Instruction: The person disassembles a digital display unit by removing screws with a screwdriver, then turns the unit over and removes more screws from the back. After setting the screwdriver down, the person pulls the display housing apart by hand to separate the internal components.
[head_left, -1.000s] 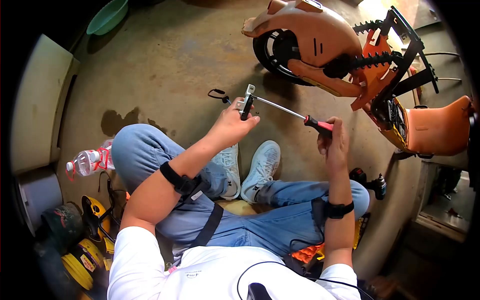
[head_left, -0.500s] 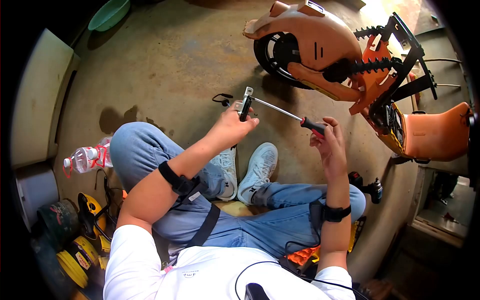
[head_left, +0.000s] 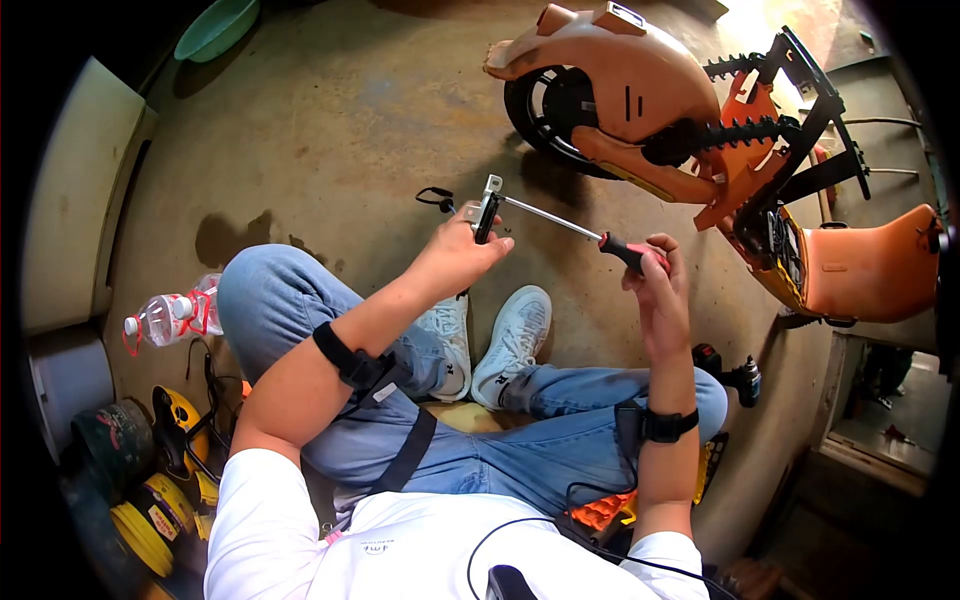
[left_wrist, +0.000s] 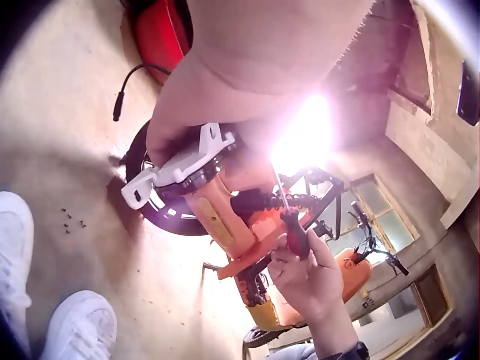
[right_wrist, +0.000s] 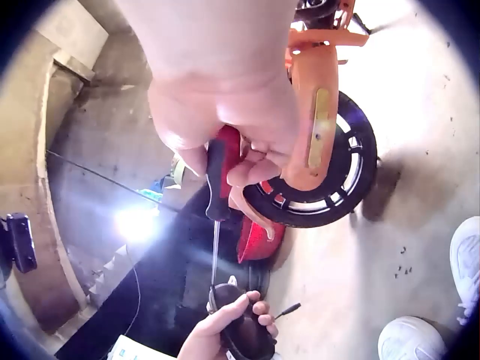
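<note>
My left hand (head_left: 460,255) grips a rounded black unit (right_wrist: 250,335) on a silver metal bracket (head_left: 493,186), held up above the floor over my shoes. A short black cable with a plug (head_left: 436,197) hangs from the unit's far side. With thumb and fingers my right hand (head_left: 662,300) holds the red and black handle of a screwdriver (head_left: 618,249). The steel shaft slants up and left, its tip right at the unit beside the bracket. In the left wrist view the left hand covers part of the bracket (left_wrist: 176,166).
An orange scooter (head_left: 650,80) leans on its side at the far right. A cordless drill (head_left: 735,375) lies near my right knee. Small dark screws (left_wrist: 71,217) are scattered on the floor. Plastic bottles (head_left: 165,318) and a yellow-black tool (head_left: 178,430) sit at the left.
The right fingers have loosened and shifted their hold on the screwdriver handle, then closed in on it again. Both hands have drifted slightly left; the tip stays at the unit.
</note>
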